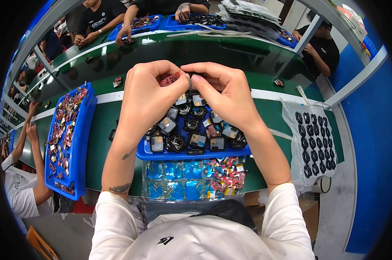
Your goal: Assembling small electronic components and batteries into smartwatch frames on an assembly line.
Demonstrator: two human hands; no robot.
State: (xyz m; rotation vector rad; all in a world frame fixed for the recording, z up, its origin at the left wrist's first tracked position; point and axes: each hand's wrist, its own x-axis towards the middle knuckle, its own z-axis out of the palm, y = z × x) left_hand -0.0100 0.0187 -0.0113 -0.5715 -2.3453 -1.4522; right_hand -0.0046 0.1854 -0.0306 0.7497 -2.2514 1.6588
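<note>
You are pinching a small red circuit board (170, 79) between the thumb and fingers of your left hand (156, 86), raised above the far part of a blue tray (147, 154). Your right hand (224, 92) is meeting it fingertip to fingertip, thumb and fingers curling inward, but its own fingers are hiding whether it is gripping anything, so you cannot tell. Below your hands, black watch cases (191, 124) are filling the tray, which is sitting on the green bench (101, 145). Nearer your body, a clear compartmented tray (191, 200) is holding blue pieces (174, 190), with a heap of red boards (227, 177) lying at its right end. To your left, a long blue bin (86, 143) is holding more small boards. To your right, black round parts (316, 143) are lying in rows on a white sheet (294, 149). Across the bench, other people are working.
</note>
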